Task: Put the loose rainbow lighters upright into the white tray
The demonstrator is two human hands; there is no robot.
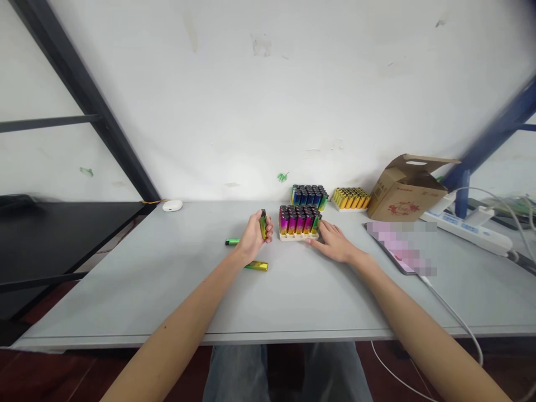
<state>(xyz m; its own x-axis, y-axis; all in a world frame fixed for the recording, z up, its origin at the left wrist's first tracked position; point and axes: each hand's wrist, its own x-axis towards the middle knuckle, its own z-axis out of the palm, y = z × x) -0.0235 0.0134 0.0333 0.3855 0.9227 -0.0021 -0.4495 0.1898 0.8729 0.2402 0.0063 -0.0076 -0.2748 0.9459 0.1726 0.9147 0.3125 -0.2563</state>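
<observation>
My left hand (254,231) is closed around a green and yellow lighter (263,225), held upright with its dark top showing. My right hand (334,242) lies at the right front corner of a white tray (292,238), fingers stretched out. Its thumb touches the tray's front edge. Rows of pink and gold lighters (300,224) with black tops stand in this tray, and a green one (316,223) stands at the right end of the front row. By my left hand lie a green lighter (231,242) and a yellow-green lighter (257,266), both partly hidden.
Behind the tray stand blue-green lighters (307,196), beside a white holder with yellow lighters (352,198). Farther right are an open cardboard box (402,192), a power strip (469,230) and a phone (391,243) on a cable. A white earbud case (172,206) sits at the back left.
</observation>
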